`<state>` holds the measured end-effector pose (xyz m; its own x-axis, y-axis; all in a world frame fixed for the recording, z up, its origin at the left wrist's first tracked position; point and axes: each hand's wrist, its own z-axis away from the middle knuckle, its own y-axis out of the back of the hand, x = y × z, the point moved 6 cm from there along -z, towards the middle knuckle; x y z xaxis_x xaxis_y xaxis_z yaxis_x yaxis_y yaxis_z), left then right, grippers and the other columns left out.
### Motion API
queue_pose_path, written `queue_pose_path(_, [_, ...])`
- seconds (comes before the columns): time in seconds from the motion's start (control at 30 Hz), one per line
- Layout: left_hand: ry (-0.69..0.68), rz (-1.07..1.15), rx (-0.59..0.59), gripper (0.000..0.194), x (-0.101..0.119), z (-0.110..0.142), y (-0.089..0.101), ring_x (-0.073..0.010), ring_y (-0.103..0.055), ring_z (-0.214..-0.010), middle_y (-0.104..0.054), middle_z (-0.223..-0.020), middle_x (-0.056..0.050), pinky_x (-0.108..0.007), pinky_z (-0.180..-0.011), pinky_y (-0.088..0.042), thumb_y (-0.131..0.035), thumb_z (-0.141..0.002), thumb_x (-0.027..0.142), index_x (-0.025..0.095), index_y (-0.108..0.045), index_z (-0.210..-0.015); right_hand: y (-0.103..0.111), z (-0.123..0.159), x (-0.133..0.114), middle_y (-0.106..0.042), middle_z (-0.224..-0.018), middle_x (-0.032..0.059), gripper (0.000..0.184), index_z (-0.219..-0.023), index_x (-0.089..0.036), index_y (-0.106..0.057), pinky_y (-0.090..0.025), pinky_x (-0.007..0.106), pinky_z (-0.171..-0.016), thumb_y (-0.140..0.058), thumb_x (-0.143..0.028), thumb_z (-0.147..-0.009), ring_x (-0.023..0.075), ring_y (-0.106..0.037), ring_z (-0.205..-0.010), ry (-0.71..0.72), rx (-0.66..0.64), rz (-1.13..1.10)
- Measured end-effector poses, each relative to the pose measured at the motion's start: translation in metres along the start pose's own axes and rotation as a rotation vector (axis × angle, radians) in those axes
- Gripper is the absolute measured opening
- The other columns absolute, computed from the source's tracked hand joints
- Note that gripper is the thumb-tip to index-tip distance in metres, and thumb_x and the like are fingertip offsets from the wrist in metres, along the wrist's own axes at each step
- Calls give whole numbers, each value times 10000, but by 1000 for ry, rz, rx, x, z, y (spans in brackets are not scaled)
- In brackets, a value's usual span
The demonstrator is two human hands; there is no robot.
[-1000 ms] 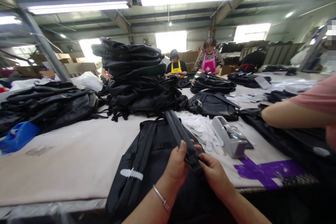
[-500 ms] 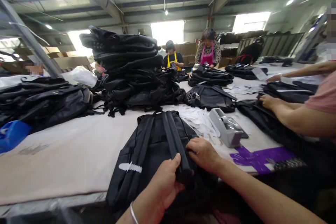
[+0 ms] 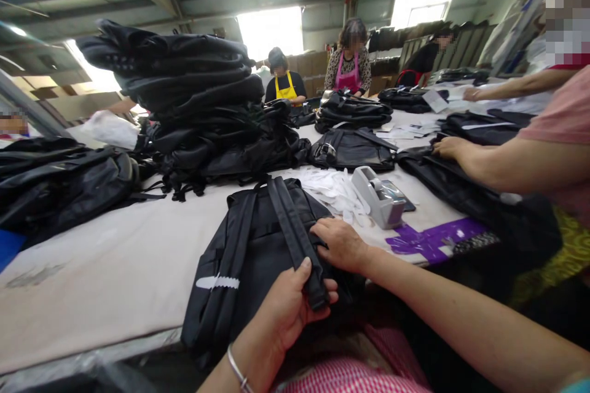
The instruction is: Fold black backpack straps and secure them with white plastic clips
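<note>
The black backpack lies on the worktop, to the near left of the gray tape dispenser. The left hand, fingers curled, holds one shoulder strap by its lower end; the right hand bends over the backpack's edge, and whether it grips cannot be told. White slips lie heaped left of the dispenser, purple tape on its near side.

Back windows blown out, desk softly lit, black backpack low-contrast, deep shadow below desk edge, wide-angle stretch at sides
</note>
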<state>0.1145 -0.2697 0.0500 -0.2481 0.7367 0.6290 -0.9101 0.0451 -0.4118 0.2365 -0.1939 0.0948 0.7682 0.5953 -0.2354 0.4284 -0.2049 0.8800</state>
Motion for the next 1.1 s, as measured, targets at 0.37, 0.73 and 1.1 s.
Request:
queue_pose_path(0.37, [-257, 94, -8, 222, 42, 19, 9, -211, -681, -800, -709, -953, -108, -371, -712, -572, -639, -838, 292, 152, -623, -1010, -9, -12, 9, -722, -922, 41, 258, -943, -216, -711, -472, 289, -776, -547, -129, -764, 195, -659, -866, -20, -121, -129])
queue_pose_path(0.73, [70, 225, -210, 360, -9, 29, 0, -347, -635, -1069, -637, -1200, -200, -387, -704, -578, -623, -851, 371, 128, -625, -1117, -7, -6, 4, -664, -970, 78, 312, -1063, -173, -627, -427, 332, -846, -554, -129, -763, 223, -593, -925, -116, 32, -29])
queue_pose_path(1.1, [-51, 202, 79, 212, -9, 15, 12, -152, -651, -647, -705, -832, -112, -288, -610, -564, -721, -787, 264, 114, -653, -922, -2, 0, 7, -669, -985, 81, 362, -1079, -160, -633, -433, 343, -882, -516, -103, -742, 227, -589, -946, -101, 129, -76])
